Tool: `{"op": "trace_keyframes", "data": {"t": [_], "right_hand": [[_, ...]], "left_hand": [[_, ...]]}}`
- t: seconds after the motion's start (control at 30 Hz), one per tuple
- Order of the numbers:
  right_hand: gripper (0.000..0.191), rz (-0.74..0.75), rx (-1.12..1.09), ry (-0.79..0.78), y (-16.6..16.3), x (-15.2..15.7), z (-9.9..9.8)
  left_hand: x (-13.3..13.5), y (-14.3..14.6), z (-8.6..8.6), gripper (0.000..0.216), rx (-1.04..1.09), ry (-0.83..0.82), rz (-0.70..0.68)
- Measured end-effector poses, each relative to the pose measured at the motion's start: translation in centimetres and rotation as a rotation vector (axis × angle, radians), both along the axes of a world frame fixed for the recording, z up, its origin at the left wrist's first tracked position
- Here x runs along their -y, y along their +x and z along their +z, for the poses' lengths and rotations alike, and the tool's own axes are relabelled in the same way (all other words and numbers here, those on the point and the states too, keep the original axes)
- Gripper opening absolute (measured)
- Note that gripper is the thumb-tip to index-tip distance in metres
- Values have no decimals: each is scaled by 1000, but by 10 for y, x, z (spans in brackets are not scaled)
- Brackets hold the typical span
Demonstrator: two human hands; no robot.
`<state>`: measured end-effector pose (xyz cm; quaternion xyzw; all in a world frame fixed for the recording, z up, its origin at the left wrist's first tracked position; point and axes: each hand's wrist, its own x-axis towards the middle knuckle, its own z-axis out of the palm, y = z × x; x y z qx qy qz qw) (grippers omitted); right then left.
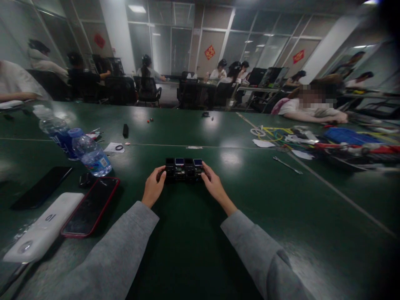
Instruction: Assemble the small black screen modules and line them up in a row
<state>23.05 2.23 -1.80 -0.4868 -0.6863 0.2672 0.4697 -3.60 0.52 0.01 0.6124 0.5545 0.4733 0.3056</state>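
Between my two hands, over the green table (193, 233), is a row of small black electronic modules (183, 170). Several square, screen-like faces run along its top, and bits of circuit board show in the middle. My left hand (154, 183) grips the left end, thumb towards me and fingers behind. At the right end, my right hand (213, 182) pinches the row in the same way. Whether the row touches the tabletop I cannot tell. My fingertips behind it are partly hidden.
Left: two plastic bottles (90, 152), a red-edged phone (92, 206), a dark phone (42, 187) and a white power bank (46, 227). Right: a wrench (287, 165), tangled cables (275, 135) and a blue bundle (350, 136). Across the table a person (312, 109) leans on their arms.
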Motion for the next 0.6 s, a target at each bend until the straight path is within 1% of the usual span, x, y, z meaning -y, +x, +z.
{"op": "trace_keyframes", "data": {"t": [0.13,0.27,0.4,0.6], "right_hand": [[53,-13,60,2,0,1,2],[53,-22,88,-5,-2,5,8],[54,-26,107,-46,-3,10,13],[54,-20,94,-59,-3,10,11]], "left_hand": [[1,1,1,37,2,-10,1],[3,2,5,37,-10,-23,5],[5,2,8,38,-15,-46,-5],[6,2,9,38,-36,-50,-7]]}}
